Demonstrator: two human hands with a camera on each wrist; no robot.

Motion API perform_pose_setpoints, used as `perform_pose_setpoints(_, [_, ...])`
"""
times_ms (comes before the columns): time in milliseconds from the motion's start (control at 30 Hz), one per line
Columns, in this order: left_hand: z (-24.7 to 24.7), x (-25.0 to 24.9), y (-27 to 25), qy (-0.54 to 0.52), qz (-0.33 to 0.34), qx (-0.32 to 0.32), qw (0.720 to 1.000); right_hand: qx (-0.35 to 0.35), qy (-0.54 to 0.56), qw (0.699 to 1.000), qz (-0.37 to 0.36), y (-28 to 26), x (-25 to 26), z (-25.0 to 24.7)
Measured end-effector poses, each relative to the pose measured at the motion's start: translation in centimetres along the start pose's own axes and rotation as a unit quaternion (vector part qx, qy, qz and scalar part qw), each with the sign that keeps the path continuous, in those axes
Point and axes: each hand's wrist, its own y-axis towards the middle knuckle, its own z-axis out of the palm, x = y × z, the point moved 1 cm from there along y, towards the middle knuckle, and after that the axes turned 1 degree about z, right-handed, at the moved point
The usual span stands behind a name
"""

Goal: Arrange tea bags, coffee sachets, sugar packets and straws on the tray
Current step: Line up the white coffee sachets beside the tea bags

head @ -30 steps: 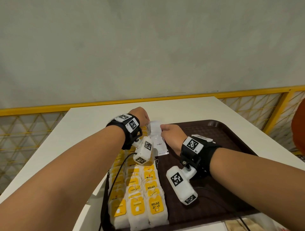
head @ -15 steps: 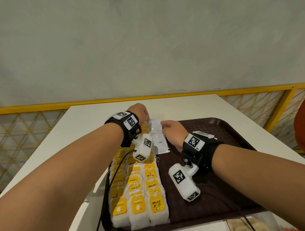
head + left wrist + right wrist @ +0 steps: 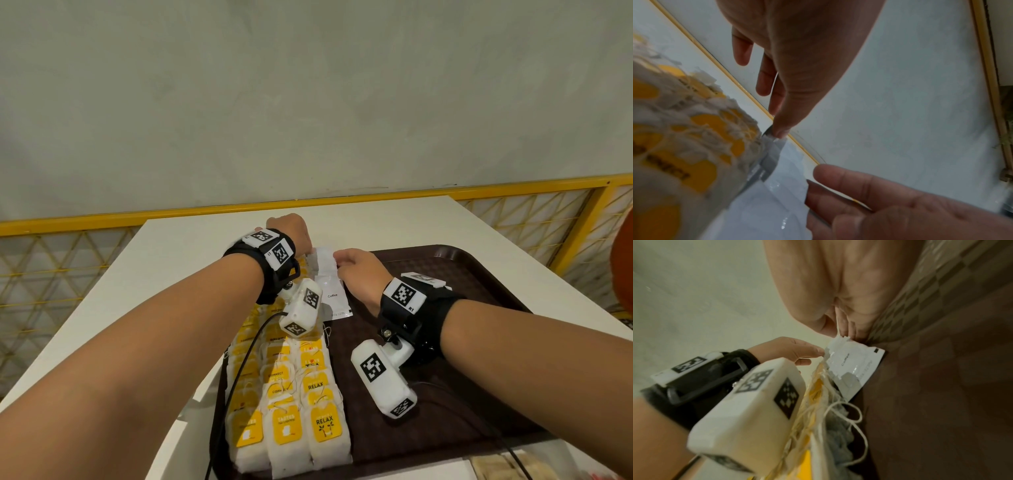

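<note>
Hands (image 3: 358, 274) over brown tray (image 3: 479, 270) on white table (image 3: 191, 246), grey wall (image 3: 308, 102) behind.

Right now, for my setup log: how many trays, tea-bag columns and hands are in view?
Tray: 1
Tea-bag columns: 3
Hands, left and right, both at the sachets: 2
Total: 6
</note>
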Motion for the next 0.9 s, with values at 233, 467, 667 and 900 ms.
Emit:
perform_pose_setpoints(233, [0.6,0.4,0.3,0.062,-0.001,0.003,0.998,0.002,-0.002,1.0,0.006,-0.3,-0.4,-0.2])
perform_pose_setpoints(467, [0.5,0.3,0.6,0.072,-0.004,0.012,0.997,0.007,-0.004,1.0,0.006,-0.1,-0.7,-0.3])
perform_pose_setpoints(667, [0.2,0.2,0.2,0.055,-0.005,0.008,0.998,0.003,0.031,1.0,0.004,-2.1,0.4,-0.9])
perform_pose_setpoints(900, [-0.3,0.4,-0.7,0.002,-0.027,-0.005,1.0,-0.004,0.017,1.0,0.003,-2.9,-0.6,0.0])
